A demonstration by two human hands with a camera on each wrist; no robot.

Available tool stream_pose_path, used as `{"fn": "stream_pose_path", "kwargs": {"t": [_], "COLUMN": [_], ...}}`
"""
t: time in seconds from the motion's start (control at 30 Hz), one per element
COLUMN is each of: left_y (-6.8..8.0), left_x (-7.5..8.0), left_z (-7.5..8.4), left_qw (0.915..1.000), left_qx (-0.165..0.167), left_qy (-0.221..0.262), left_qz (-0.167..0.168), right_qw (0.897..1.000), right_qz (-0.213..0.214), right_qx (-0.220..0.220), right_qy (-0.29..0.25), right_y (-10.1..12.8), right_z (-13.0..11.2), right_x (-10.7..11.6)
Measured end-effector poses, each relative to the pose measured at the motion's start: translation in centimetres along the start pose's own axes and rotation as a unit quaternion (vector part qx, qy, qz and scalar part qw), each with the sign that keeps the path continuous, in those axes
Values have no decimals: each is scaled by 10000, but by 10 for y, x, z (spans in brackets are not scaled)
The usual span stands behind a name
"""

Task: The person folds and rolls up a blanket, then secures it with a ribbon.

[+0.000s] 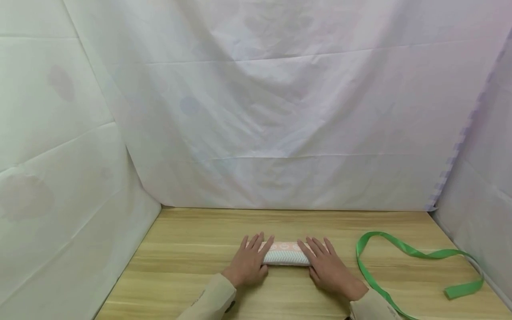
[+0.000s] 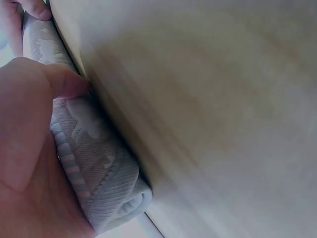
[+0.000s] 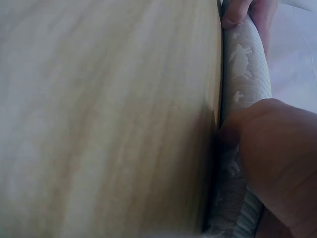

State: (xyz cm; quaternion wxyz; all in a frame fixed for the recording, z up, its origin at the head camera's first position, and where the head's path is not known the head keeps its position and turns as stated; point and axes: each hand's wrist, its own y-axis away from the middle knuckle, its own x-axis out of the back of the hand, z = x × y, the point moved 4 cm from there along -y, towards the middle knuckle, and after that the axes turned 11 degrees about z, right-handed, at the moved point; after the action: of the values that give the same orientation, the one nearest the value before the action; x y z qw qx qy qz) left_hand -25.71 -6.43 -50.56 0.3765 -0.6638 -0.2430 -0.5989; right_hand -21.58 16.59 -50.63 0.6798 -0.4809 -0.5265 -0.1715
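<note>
A rolled towel, pink and white with a pale chevron weave, lies crosswise on the wooden table near the front. My left hand rests on its left end with straight fingers laid over the top. My right hand lies the same way on the right end. In the left wrist view my thumb presses the near side of the roll, and the coiled end shows below it. The right wrist view shows my right thumb against the roll.
A long green ribbon loops loosely on the table to the right of my right hand, running to the front edge. White sheets hang as walls at the back and on both sides.
</note>
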Motion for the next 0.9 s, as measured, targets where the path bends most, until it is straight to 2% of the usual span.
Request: {"fn": "stream_pose_path", "kwargs": {"t": [0.13,0.33,0.63,0.9], "left_y": [-1,-4,-5,-4], "left_x": [3,5,10,9], "left_z": [1,2,3,6], "left_qw": [10000,9998,9994,9974], "left_qx": [39,-36,-157,-256], "left_qy": [46,-178,-231,-483], "left_qz": [-74,-75,190,471], "right_qw": [9999,9997,9989,9996], "right_qz": [-120,-224,-381,-198], "right_qx": [-34,-110,-192,-169], "right_qy": [-34,-80,-175,-89], "right_y": [-2,-4,-7,-7], "right_z": [-1,1,1,0], "right_x": [2,1,-2,-2]}}
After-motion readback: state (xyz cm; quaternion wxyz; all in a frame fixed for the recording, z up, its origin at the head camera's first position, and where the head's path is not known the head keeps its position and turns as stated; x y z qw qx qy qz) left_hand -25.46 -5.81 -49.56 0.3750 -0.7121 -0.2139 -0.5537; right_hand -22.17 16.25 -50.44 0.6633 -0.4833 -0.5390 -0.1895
